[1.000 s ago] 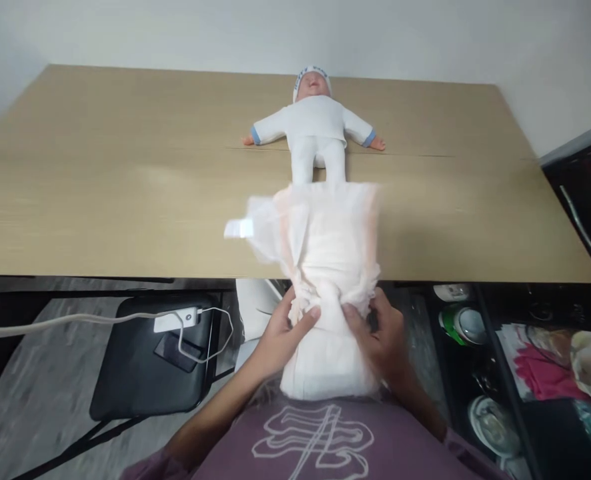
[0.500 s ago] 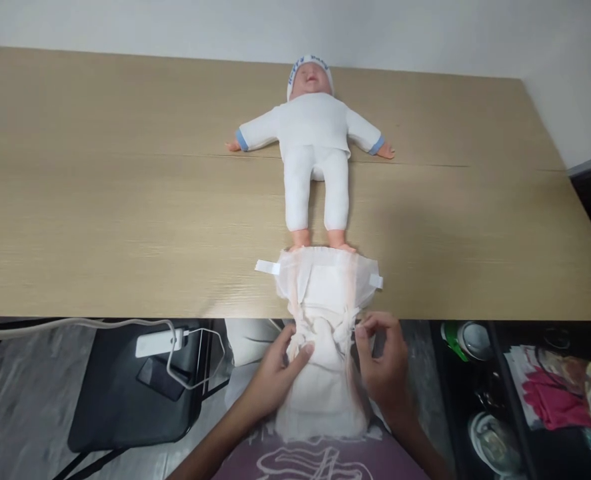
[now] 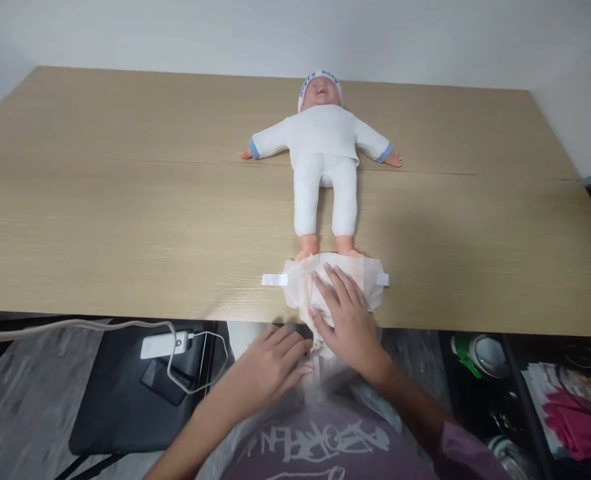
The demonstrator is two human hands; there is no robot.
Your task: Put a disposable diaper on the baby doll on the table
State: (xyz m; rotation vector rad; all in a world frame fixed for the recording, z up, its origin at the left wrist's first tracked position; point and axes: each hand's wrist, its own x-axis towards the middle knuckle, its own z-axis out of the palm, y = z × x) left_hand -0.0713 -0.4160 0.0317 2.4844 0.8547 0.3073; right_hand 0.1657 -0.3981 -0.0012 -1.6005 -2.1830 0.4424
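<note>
A baby doll (image 3: 323,153) in white clothes and a cap lies on its back on the wooden table (image 3: 125,200), feet toward me. A white diaper (image 3: 370,280) lies at the table's near edge, just below the doll's feet, its tabs spread to both sides. My right hand (image 3: 345,313) lies flat on the diaper with fingers stretched out. My left hand (image 3: 270,363) is below the table edge, fingers loosely extended beside the diaper's hanging lower part.
A black chair (image 3: 125,393) with a white charger and cable (image 3: 165,343) stands lower left under the table. Shelves with dishes and a pink cloth (image 3: 570,407) are lower right. A pale wall runs behind the table.
The diaper was held up in both hands, then lowered onto the table edge. My right hand moved up and now lies flat on it; my left hand let go and dropped lower.
</note>
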